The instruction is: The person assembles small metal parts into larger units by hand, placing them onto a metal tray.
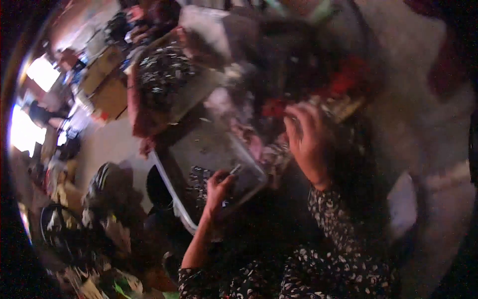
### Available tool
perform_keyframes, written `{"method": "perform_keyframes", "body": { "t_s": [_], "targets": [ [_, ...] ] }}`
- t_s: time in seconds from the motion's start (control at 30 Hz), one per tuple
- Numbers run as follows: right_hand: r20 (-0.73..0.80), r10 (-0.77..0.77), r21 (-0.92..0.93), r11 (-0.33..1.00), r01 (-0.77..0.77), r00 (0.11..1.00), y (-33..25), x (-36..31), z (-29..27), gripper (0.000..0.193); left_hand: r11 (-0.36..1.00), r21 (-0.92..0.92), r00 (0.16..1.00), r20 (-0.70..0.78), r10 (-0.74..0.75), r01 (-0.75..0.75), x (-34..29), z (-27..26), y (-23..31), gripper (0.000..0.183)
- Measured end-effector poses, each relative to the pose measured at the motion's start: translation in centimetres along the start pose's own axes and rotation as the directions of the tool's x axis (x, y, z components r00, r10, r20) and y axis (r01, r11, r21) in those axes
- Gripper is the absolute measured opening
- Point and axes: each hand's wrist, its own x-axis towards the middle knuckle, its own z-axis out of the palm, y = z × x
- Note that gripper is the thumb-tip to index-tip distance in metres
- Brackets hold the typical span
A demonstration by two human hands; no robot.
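My left hand (218,190) is closed, with a small pale, slim piece (235,169) pinched at its fingertips. It hovers over a shallow tray (174,199) with a light rim. Beside the fingers, on the tray floor, lies a cluster of small dark, shiny pieces (199,178). My right hand (309,144) is raised to the right of the tray, its fingers bent together and blurred. Whatever is between those fingers, if anything, cannot be made out. Behind it is a blurred patch of red (348,77).
A reddish-edged box (133,99) holding a heap of small shiny pieces (167,67) stands beyond the tray. Crumpled pinkish cloth (244,127) lies along the tray's far right side. Cardboard boxes (107,89) and clutter fill the left. Another person's hand (139,32) shows at the top.
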Motion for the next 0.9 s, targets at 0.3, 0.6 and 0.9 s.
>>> {"method": "perform_keyframes", "body": {
  "t_s": [0.3, 0.6, 0.9],
  "targets": [
    [-0.476, -0.092, -0.329, 0.941, -0.080, 0.875, 9.1, 4.2, -7.7, 0.042, 0.935, 0.254, 0.943, 0.282, 0.175, -0.249, 4.6, 6.8, 5.3, 0.017],
    [-0.515, 0.001, -0.172, 0.980, -0.104, 0.857, 14.5, 8.4, -5.2, 0.067, 0.980, -0.113, 0.959, 0.217, 0.182, -0.161, 11.0, 5.7, 7.3, 0.018],
    [-0.399, 0.013, -0.371, 0.912, -0.174, 0.917, 17.2, 9.4, -6.9, 0.065, 0.940, -0.302, 0.951, 0.209, 0.230, -0.160, 16.0, 5.7, 6.2, 0.012]
  ]
}}
